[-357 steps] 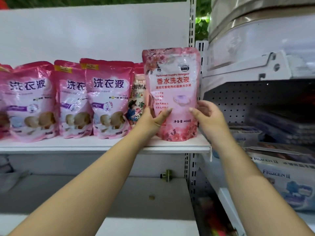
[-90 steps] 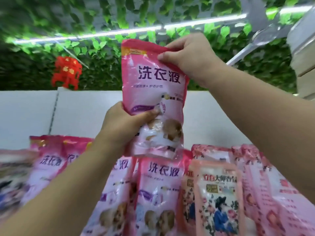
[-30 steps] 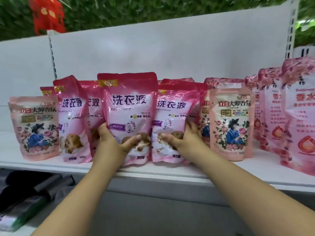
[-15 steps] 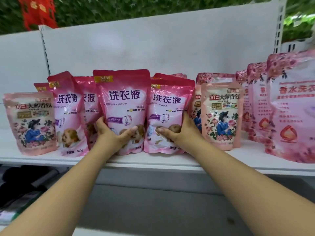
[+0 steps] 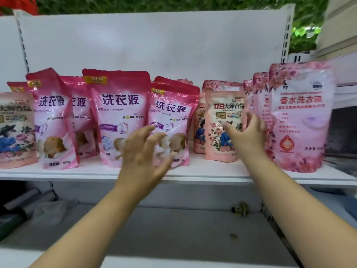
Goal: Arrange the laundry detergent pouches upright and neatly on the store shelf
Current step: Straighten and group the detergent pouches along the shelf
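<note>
Mostly, the shelf (image 5: pixel 193 172) looks close to finished. Both hands hang in front of the row with spread, relaxed fingers, holding nothing: the left hand (image 5: pixel 144 151) hovers before the lower part of a leaning magenta pouch (image 5: pixel 172 120), and the right hand (image 5: pixel 246 135) hovers at the right edge of the pale floral pouch (image 5: pixel 222 124). Motion blur hides whether any fingertip touches a pouch.

Just left of the left fingers, the tall magenta pouch (image 5: pixel 117 113) stands upright at the shelf front, and farther left another magenta pouch (image 5: pixel 51 117) stands too, though turned a little off square, with more tucked behind. Right of the right fingers, the big rose-print pouch (image 5: pixel 301 117) stands straight with others lined up behind it.

What seems left is tidying: the pouch behind the left fingers tilts and sits lower than its neighbour, the floral pouch stands a bit forward of its pair, and a floral pouch at the far left (image 5: pixel 16 130) is cut off by the frame edge, so its standing is only partly visible.
</note>
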